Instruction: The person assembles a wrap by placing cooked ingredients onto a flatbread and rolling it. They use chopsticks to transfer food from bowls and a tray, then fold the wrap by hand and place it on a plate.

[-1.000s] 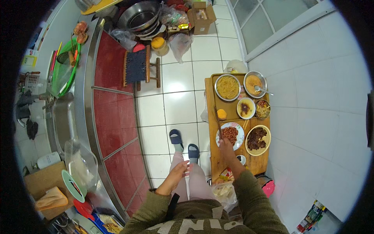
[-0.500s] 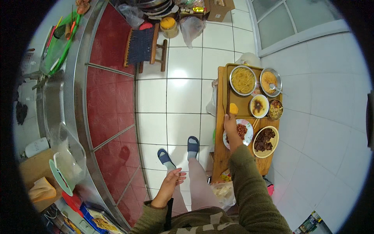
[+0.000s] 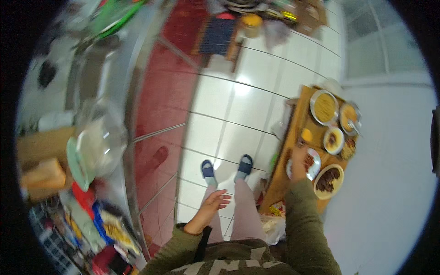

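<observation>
My left hand (image 3: 211, 210) hangs in front of my legs, fingers loosely apart and holding nothing. Over the low wooden table (image 3: 283, 183) on the right, my right hand (image 3: 299, 158) reaches past a white plate of reddish-brown nuts or beans (image 3: 313, 166). Its fingers look closed, but blur hides what they grip. A small yellow piece (image 3: 306, 134) shows right at the fingertips, beside the brown tray (image 3: 308, 120). Around it are a bowl of yellow strips (image 3: 324, 107), a bowl with a spoon (image 3: 349, 117), a white bowl (image 3: 333, 140) and a cream bowl of dark pieces (image 3: 328, 181).
A red-fronted metal counter (image 3: 160, 96) runs along the left, holding a clear plastic bag (image 3: 103, 140) and a green-rimmed dish (image 3: 79, 167). A dark woven stool (image 3: 217, 36), a yellow-lidded jar (image 3: 251, 25) and boxes stand ahead. White tiled floor (image 3: 229, 110) lies between counter and table.
My view has turned, so the table sits farther right and tilted, and more of the left counter shows. The right hand stays by the tray and yellow piece; the left stays apart from everything.
</observation>
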### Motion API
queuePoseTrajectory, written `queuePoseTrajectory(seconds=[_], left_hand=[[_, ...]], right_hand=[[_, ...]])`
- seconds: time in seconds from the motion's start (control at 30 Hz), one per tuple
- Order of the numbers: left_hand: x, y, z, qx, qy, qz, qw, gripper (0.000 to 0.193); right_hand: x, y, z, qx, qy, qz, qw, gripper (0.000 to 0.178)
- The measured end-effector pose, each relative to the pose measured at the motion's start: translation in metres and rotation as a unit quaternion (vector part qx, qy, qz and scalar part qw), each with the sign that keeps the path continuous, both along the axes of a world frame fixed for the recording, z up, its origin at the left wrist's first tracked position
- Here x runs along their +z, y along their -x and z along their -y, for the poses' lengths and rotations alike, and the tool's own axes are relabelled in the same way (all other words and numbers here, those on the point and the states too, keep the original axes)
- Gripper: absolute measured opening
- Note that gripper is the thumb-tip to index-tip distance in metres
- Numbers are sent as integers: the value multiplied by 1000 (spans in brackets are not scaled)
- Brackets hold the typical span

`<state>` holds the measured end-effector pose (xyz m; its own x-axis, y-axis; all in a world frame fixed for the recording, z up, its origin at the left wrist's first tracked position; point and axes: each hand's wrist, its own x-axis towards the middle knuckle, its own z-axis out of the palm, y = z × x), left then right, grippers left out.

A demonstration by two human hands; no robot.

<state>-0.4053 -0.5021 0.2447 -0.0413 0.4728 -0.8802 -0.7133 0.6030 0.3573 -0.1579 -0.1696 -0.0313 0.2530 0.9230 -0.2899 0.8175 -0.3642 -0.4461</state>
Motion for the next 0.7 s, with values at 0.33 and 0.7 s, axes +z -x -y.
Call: queuePoseTrajectory(seconds=[0.33,0.7], left_hand=[[90,-44,149,81,-28,-163,983,41],[143,-48,418,442,61,-407,797,29]], right_hand=[[89,16,93,185,164,-283,926,34],[361,276,385,602,243,-381,658,19]])
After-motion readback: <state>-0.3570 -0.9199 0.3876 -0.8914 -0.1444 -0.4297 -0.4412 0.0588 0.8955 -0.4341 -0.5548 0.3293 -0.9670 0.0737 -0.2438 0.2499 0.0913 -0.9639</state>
